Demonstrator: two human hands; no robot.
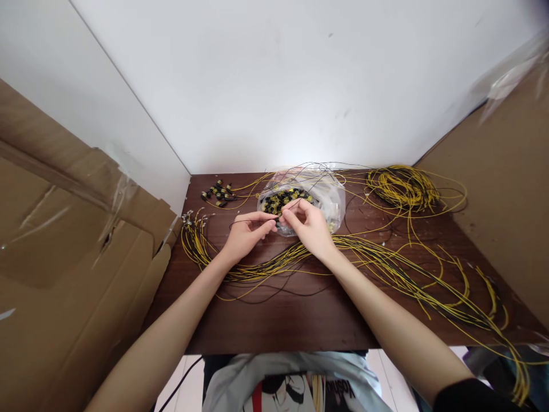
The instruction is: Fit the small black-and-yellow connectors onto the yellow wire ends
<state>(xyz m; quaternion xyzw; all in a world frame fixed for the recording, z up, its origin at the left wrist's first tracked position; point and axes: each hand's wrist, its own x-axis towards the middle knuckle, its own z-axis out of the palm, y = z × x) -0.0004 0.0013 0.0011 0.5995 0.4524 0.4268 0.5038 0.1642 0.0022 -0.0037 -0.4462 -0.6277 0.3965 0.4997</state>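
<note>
Above the middle of the table, my left hand is closed in a pinch on a thin black wire. Fingertip to fingertip with it, my right hand pinches at a small dark piece at the wire's end, too small to name. Just behind both hands lies a clear plastic bag holding many small black and yellow parts. Under my wrists a long bundle of yellow and black wires runs across the table.
Small black and yellow pieces lie at the back left. A coil of yellow and black wire rests at the back right, and loose wire ends hang over the front right edge. Cardboard stands on the left, more cardboard on the right.
</note>
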